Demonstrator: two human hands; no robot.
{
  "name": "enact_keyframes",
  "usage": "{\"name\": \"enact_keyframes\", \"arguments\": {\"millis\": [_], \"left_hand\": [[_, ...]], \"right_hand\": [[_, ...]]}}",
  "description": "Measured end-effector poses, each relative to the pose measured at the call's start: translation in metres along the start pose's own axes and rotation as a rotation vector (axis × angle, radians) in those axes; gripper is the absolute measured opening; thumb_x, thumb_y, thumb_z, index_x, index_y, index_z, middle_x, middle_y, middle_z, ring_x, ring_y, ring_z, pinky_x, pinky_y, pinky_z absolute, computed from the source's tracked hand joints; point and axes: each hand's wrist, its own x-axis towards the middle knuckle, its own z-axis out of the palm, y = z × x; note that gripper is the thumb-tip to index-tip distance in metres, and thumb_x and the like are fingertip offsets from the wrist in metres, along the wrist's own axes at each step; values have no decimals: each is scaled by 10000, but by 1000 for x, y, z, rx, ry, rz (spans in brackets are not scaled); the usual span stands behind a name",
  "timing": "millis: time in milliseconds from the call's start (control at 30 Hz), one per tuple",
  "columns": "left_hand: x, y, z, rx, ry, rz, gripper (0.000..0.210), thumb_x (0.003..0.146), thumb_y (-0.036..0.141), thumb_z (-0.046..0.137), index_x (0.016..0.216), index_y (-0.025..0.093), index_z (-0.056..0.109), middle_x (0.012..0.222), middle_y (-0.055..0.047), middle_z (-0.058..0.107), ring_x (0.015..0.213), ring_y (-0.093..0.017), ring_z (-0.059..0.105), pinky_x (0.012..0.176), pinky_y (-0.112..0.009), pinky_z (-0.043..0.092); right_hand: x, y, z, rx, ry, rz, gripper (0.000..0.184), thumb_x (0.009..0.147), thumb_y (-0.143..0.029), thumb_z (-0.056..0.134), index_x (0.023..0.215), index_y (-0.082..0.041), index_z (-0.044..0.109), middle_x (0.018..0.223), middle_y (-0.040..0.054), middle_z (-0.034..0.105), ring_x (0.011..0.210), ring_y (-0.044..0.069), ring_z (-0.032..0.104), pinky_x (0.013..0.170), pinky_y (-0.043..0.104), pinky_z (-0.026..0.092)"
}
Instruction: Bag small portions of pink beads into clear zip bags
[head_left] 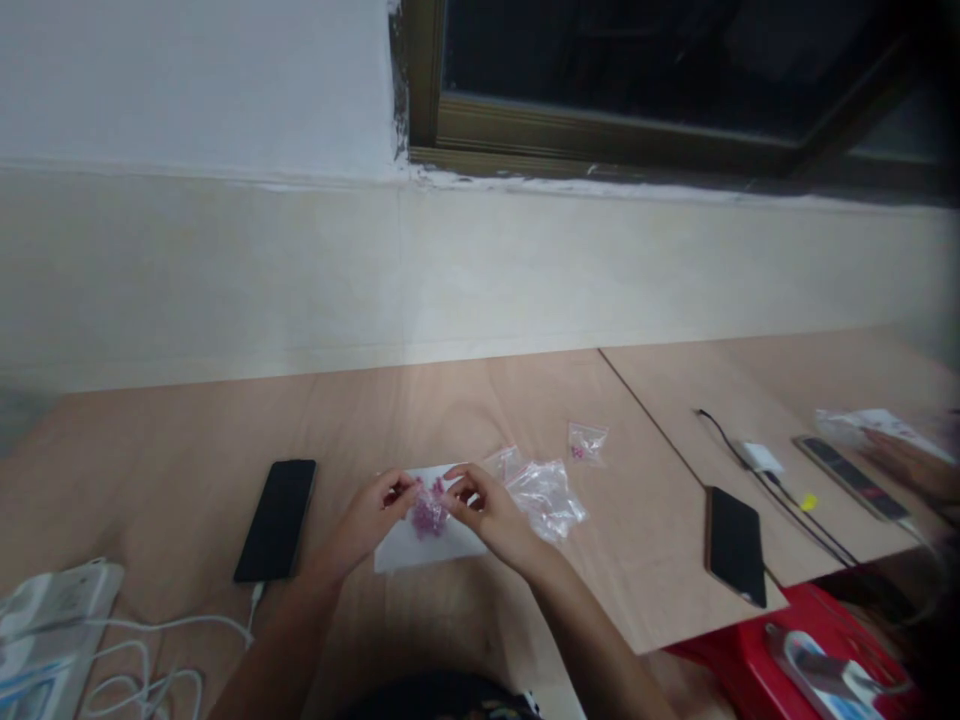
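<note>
Between my two hands is a small clear plastic bag [430, 512] with pink bits in it, held over a white sheet of paper [397, 556]. My left hand [382, 505] pinches its left upper side between thumb and fingers. On the opposite side my right hand [480, 505] has thumb and fingers closed on the bag. The pink bits are too small to make out singly. Just right of my right hand lie crumpled clear plastic bags [549, 497]. Farther right is a small zip bag [586, 443] with a few pink pieces.
A black phone [276, 520] on a white cable lies to the left, near a white box [56, 610]. At right are another phone [735, 545], a white adapter [763, 458] with dark cables, and another person's hand [911, 465]. A red stool [795, 650] stands below the table edge.
</note>
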Motion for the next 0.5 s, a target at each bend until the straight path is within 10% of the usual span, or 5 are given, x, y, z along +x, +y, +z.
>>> {"name": "enact_keyframes", "arguments": {"millis": [500], "left_hand": [[-7,-6,5,-27,-60,-15,298,735,456,492,666,170,538,605,19,500,589,-136,467,548,-211,362]], "right_hand": [[7,25,17,174,50,7,221,638,-387,641,657,-174,588,602,-5,563,567,121,495,559,237,377]]}}
